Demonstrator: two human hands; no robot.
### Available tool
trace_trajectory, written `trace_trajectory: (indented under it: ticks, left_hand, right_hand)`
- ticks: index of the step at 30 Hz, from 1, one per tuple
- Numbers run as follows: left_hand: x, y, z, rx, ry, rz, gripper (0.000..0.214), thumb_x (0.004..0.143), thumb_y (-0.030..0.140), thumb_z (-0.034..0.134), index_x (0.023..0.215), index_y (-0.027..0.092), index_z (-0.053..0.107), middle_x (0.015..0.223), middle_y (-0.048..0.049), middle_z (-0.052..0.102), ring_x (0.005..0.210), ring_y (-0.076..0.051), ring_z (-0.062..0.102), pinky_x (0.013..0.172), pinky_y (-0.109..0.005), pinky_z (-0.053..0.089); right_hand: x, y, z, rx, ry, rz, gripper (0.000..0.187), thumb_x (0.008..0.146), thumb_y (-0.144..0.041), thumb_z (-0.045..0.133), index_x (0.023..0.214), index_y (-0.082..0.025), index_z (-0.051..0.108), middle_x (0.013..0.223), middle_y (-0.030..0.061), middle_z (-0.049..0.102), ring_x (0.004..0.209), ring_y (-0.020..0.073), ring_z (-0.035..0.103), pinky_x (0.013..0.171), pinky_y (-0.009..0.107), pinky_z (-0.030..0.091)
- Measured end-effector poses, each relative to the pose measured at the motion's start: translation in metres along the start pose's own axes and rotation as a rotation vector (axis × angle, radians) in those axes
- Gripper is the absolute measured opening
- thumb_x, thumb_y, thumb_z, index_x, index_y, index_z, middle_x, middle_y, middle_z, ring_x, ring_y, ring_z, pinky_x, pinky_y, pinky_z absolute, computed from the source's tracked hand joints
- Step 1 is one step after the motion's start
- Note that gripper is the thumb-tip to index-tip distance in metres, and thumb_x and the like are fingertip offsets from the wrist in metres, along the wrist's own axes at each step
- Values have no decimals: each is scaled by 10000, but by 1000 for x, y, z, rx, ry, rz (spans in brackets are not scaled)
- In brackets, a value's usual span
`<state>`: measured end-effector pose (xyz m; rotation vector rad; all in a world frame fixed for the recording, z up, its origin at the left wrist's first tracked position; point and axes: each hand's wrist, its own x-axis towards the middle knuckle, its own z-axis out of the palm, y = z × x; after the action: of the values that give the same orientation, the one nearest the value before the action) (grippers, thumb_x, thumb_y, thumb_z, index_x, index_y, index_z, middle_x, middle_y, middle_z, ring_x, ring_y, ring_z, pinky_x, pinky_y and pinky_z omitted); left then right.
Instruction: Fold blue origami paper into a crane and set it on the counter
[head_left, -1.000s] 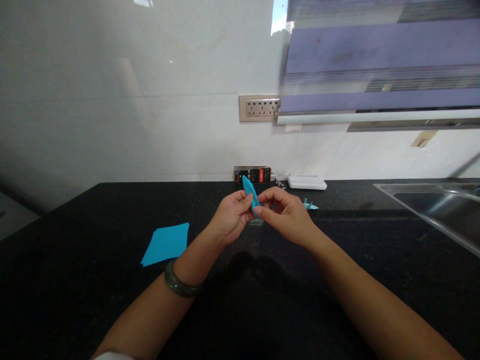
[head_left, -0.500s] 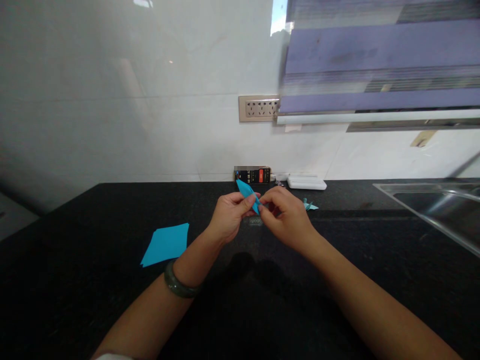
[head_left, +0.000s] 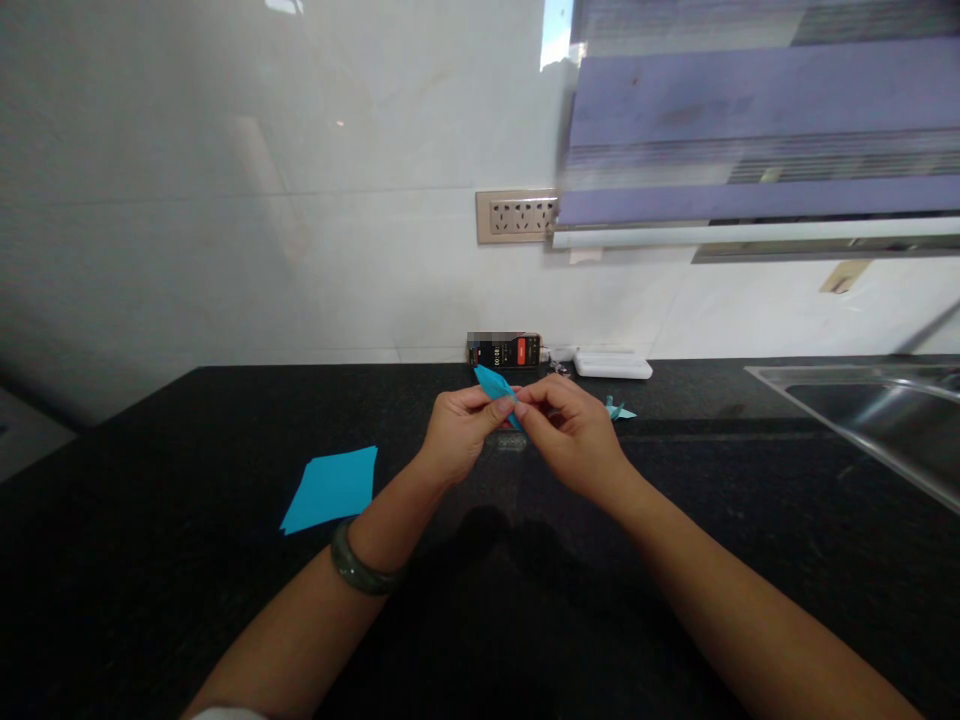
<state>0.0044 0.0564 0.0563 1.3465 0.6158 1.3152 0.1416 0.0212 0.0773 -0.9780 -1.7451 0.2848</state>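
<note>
The paper (head_left: pixel 493 382) leans farther left than a second ago; its tip, earlier before the phone (head_left: pixel 502 353), now sits at the phone's lower left corner; the right hand (head_left: pixel 581 435) pinches nearer the phone, its thumb now close beside the left hand's (head_left: pixel 459 432) thumb.

One head-worn camera looks forward and down over both hands (head_left: pixel 459 432) toward the dark counter (head_left: pixel 187 440) and pale wall (head_left: pixel 337 250).
</note>
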Motion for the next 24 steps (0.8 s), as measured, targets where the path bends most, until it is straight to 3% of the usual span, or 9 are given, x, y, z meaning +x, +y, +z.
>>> trace_trajectory:
  ticks: [9, 18, 24]
  left_hand:
    - [0, 2, 4, -17, 102, -10, 130, 621, 253, 701, 645, 128, 677, 631, -15, 645, 599, -101, 551, 617, -239, 442]
    - [3, 7, 7, -170, 220, -68, 184, 586, 272, 728, 650, 111, 670, 660, -29, 619, 486, -47, 456, 430, -177, 329]
    - [5, 7, 4, -226, 240, -63, 181, 607, 254, 716, 687, 101, 663, 606, -15, 572, 484, -45, 429, 404, -168, 278]
  right_hand:
    - [-1, 5, 4, 34, -17, 135, 69, 767, -214, 532, 777, -167, 582, 725, 24, 566, 629, 121, 515, 552, 236, 409]
    - [-2, 1, 2, -117, -51, -11, 58, 765, -156, 509, 735, -165, 559, 695, 13, 495, 636, 117, 466, 548, 227, 363]
    - [1, 1, -3, -125, -128, 9, 61, 709, -121, 522, 666, -163, 528, 663, -2, 488, 601, 103, 446, 541, 226, 348]
